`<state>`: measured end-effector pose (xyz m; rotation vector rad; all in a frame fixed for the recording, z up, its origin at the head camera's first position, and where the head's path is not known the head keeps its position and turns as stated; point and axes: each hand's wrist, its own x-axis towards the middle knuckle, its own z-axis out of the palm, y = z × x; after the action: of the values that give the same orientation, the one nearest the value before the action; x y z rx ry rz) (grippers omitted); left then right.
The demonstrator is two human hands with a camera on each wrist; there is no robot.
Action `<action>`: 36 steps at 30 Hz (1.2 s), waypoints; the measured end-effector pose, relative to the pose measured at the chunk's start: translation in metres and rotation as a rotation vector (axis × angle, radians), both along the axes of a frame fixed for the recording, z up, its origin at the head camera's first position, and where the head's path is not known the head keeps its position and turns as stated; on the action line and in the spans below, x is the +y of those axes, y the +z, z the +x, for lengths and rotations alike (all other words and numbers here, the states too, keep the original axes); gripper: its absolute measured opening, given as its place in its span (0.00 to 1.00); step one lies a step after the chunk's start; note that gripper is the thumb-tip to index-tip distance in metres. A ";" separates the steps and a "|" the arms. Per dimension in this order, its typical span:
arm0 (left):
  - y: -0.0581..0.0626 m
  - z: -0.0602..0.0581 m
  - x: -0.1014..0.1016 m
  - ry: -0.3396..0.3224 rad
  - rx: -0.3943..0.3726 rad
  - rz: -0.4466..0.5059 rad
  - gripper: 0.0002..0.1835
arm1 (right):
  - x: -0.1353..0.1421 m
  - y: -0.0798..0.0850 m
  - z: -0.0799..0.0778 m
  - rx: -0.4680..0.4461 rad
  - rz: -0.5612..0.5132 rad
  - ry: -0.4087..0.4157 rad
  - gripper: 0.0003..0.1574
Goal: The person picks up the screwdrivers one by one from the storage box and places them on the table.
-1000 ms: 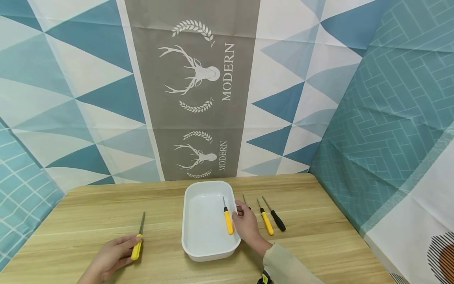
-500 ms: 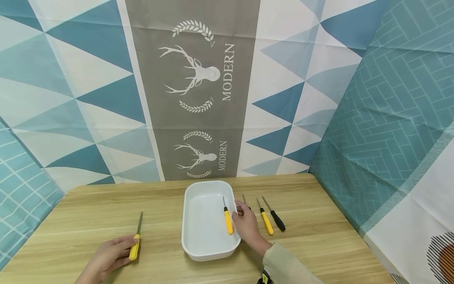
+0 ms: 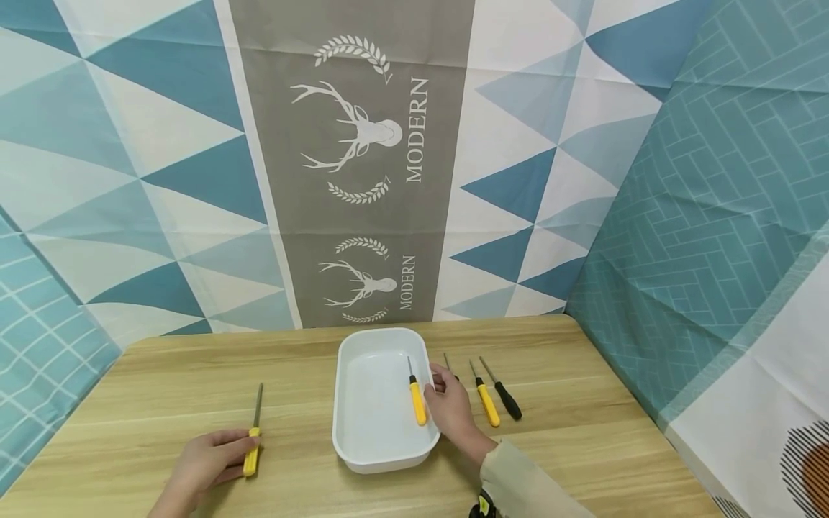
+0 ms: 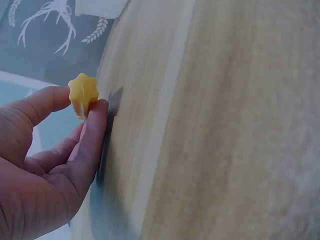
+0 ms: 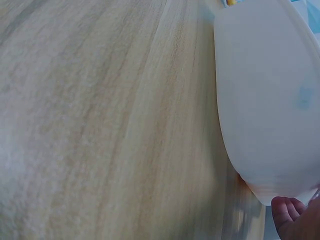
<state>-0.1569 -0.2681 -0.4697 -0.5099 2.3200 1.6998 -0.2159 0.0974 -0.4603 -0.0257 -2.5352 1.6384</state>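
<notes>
A screwdriver with a yellow fluted handle (image 3: pixel 251 457) is pinched between the thumb and fingers of my left hand (image 3: pixel 206 460), its grey shank pointing away from me. In the left wrist view the handle's star-shaped butt (image 4: pixel 83 91) faces the camera. My right hand (image 3: pixel 453 410) holds the right rim of a white rectangular tub (image 3: pixel 382 462), thumb at the rim and fingers curled outside it. From the right wrist, the tub's outer wall (image 5: pixel 267 100) fills much of the right side, with fingertips (image 5: pixel 284 210) at its far end. A yellow and black screwdriver (image 3: pixel 417 404) lies inside the tub.
Right of the tub lie a yellow and black screwdriver (image 3: pixel 488 406), a black-handled screwdriver (image 3: pixel 508 401) and a third shank (image 3: pixel 447 362), its handle mostly hidden by my right hand. A patterned cloth (image 3: pixel 363 180) hangs behind the wooden table (image 3: pixel 162 388).
My left hand with the screwdriver drifts slightly left, then slightly back right. The right hand and the tub stay where they were.
</notes>
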 end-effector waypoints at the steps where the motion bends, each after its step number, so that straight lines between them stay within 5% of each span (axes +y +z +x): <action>1: 0.000 0.000 0.001 0.009 0.006 -0.014 0.35 | 0.000 0.000 0.000 0.001 0.001 0.000 0.26; 12: 0.004 0.000 0.010 0.012 0.021 -0.171 0.35 | -0.001 0.000 0.000 0.000 -0.002 0.002 0.26; 36: 0.010 0.007 0.006 -0.025 0.018 -0.245 0.32 | 0.001 -0.001 -0.001 -0.016 -0.005 0.009 0.26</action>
<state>-0.1496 -0.2619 -0.4596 -0.5079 2.5517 1.4216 -0.2173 0.0981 -0.4614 -0.0278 -2.5468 1.6541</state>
